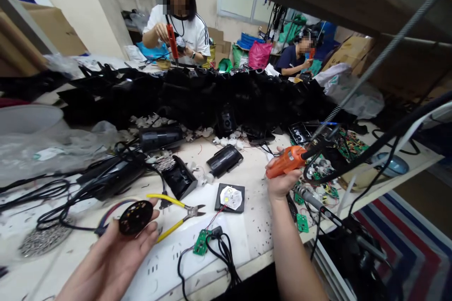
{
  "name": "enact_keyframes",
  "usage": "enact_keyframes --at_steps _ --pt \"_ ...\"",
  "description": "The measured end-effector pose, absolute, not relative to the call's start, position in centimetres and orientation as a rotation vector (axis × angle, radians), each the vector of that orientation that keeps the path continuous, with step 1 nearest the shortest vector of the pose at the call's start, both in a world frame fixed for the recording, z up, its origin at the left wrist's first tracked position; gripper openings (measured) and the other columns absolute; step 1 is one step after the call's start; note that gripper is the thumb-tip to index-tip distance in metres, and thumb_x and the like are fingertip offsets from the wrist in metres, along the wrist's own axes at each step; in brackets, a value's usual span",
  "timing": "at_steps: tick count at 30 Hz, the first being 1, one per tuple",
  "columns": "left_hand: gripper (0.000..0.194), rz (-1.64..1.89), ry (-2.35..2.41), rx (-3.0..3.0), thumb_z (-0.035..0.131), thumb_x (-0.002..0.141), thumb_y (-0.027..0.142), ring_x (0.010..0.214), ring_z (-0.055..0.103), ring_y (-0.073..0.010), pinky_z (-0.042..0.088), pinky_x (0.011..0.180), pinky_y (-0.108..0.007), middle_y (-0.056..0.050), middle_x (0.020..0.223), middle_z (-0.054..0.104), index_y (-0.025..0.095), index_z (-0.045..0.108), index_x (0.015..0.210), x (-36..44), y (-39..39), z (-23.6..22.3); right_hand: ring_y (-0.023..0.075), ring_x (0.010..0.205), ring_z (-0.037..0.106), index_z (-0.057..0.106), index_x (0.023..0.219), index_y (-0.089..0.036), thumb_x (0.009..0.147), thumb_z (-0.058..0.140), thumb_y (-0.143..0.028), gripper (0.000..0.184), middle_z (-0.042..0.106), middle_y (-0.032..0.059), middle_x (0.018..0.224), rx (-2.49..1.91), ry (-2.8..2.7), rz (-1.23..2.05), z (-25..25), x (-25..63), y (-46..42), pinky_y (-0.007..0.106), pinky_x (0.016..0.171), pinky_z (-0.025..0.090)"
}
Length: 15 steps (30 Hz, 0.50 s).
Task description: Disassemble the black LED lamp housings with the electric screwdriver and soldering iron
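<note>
My left hand (130,240) is closed on a round black disc (136,217) with small gold-coloured spots and coloured wires (109,214) behind it. In my right hand (282,183) is an orange electric screwdriver (287,161), its fingers wrapped round the body. Just right of the disc lie diagonal cutters (192,210) with spread yellow handles. Between my hands, a whitish LED piece with clear lenses (231,197) rests on a black square block. Thin red wires run from it toward a small green circuit board (202,242) with a coiled black cable (224,249).
A dark heap of black plastic parts (197,94) spans the table's back. A black housing (224,160) lies before it. Screws (45,240) are piled at left; a soldering iron (318,204) and circuit boards sit at right. A coil spring (381,51) crosses overhead. Two people work opposite.
</note>
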<state>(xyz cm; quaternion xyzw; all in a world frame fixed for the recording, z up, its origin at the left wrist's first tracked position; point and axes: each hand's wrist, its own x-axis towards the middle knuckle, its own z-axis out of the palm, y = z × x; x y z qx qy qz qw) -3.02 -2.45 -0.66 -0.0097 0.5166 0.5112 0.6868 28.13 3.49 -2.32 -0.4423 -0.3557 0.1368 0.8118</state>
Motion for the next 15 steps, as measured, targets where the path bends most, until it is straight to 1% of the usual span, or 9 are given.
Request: enact_keyframes --at_steps 3,6,7,9,11,12,13,15 --pt "0.019 1.115 1.133 0.034 0.062 0.080 0.025 0.086 0.071 -0.0259 0.064 0.067 -0.033 -0.009 0.101 0.075 0.019 0.070 0.096 -2.2 -2.6 -0.3 0.0146 0.035 0.041 0.059 0.091 -0.021 0.067 0.035 -0.087 0.075 0.051 -0.0044 0.047 -0.916 -0.740 0.338 -0.5 27.2 1.7 0.026 0.033 0.032" --pt "0.025 1.046 1.087 0.135 0.071 0.077 0.034 0.104 0.067 -0.0328 0.063 0.078 -0.039 -0.011 0.110 0.073 0.018 0.071 0.096 -0.6 -2.8 0.3 0.0167 0.039 0.047 0.060 0.093 -0.020 0.062 0.034 -0.093 0.084 0.055 -0.0028 0.048 -0.853 -0.741 0.456 2.4 25.7 -1.2 0.027 0.036 0.038" --pt "0.027 1.021 1.068 0.176 0.073 0.075 0.034 0.106 0.066 -0.0343 0.062 0.081 -0.040 -0.012 0.110 0.073 0.017 0.072 0.096 0.0 -3.0 0.5 0.0171 0.040 0.049 0.060 0.093 -0.020 0.060 0.035 -0.094 0.085 0.056 -0.0022 0.049 -0.816 -0.764 0.528 3.3 25.2 -2.3 0.028 0.039 0.041" --pt "0.027 0.984 1.031 0.254 0.076 0.075 0.033 0.107 0.065 -0.0346 0.061 0.085 -0.041 -0.014 0.110 0.072 0.015 0.073 0.095 1.4 -3.2 1.0 0.0171 0.043 0.050 0.062 0.095 -0.022 0.064 0.032 -0.093 0.084 0.056 -0.0016 0.050 -0.743 -0.801 0.662 5.0 24.1 -4.1 0.030 0.044 0.043" --pt "0.023 0.936 1.022 0.295 0.075 0.076 0.029 0.105 0.066 -0.0337 0.061 0.083 -0.042 -0.014 0.109 0.072 0.013 0.073 0.092 2.8 -3.5 1.3 0.0174 0.046 0.051 0.065 0.096 -0.025 0.066 0.028 -0.093 0.083 0.056 -0.0013 0.052 -0.681 -0.819 0.772 6.1 23.1 -5.6 0.031 0.048 0.045" --pt "0.021 0.916 1.023 0.311 0.074 0.078 0.028 0.105 0.066 -0.0334 0.061 0.082 -0.042 -0.014 0.109 0.071 0.013 0.073 0.092 3.4 -3.6 1.5 0.0179 0.047 0.051 0.065 0.098 -0.027 0.067 0.028 -0.092 0.081 0.055 -0.0012 0.053 -0.665 -0.827 0.805 6.4 22.7 -6.2 0.032 0.049 0.045" --pt "0.019 0.895 1.021 0.327 0.072 0.079 0.028 0.105 0.065 -0.0331 0.061 0.081 -0.042 -0.014 0.109 0.070 0.013 0.072 0.091 3.9 -3.7 1.6 0.0181 0.048 0.051 0.065 0.099 -0.030 0.070 0.030 -0.090 0.075 0.055 -0.0016 0.054 -0.679 -0.861 0.827 6.6 22.3 -6.6 0.033 0.050 0.046" --pt "0.018 0.865 0.980 0.365 0.069 0.082 0.029 0.105 0.064 -0.0314 0.061 0.078 -0.041 -0.013 0.109 0.068 0.014 0.072 0.092 4.8 -4.0 1.7 0.0180 0.045 0.051 0.065 0.094 -0.035 0.080 0.037 -0.077 0.052 0.054 -0.0032 0.051 -0.788 -1.003 0.847 6.9 21.8 -7.4 0.033 0.049 0.046"
